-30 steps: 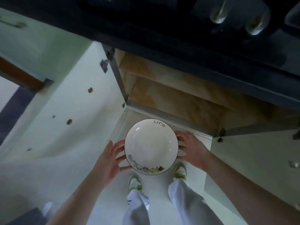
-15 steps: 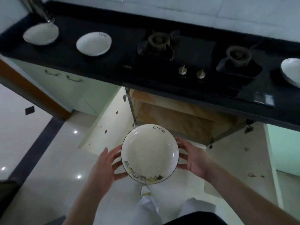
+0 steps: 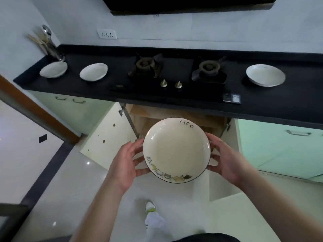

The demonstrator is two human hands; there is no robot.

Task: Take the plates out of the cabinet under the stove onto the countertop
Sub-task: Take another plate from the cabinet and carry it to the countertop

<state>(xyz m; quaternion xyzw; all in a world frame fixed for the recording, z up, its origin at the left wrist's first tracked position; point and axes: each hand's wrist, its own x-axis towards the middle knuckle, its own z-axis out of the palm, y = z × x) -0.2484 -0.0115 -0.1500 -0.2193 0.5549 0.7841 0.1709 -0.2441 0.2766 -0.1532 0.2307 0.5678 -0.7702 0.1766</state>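
Note:
A cream plate (image 3: pixel 176 149) with a dark rim, the word "life" and a row of small drawings is held level in front of the open cabinet (image 3: pixel 139 119) under the stove. My left hand (image 3: pixel 125 163) grips its left edge and my right hand (image 3: pixel 225 159) grips its right edge. Three white plates rest on the black countertop (image 3: pixel 87 88): one at far left (image 3: pixel 53 69), one beside it (image 3: pixel 93 72), and one at the right (image 3: pixel 265 75) past the stove (image 3: pixel 174 74).
Both cabinet doors hang open, the left door (image 3: pixel 108 135) and the right door (image 3: pixel 225 172) flanking my hands. A utensil holder (image 3: pixel 52 48) stands in the left back corner. A range hood (image 3: pixel 190 6) hangs above. My foot (image 3: pixel 150 206) is on the tiled floor.
The view has risen from the cabinet opening to the whole countertop. The plate, held in both hands, has come up and away from the cabinet.

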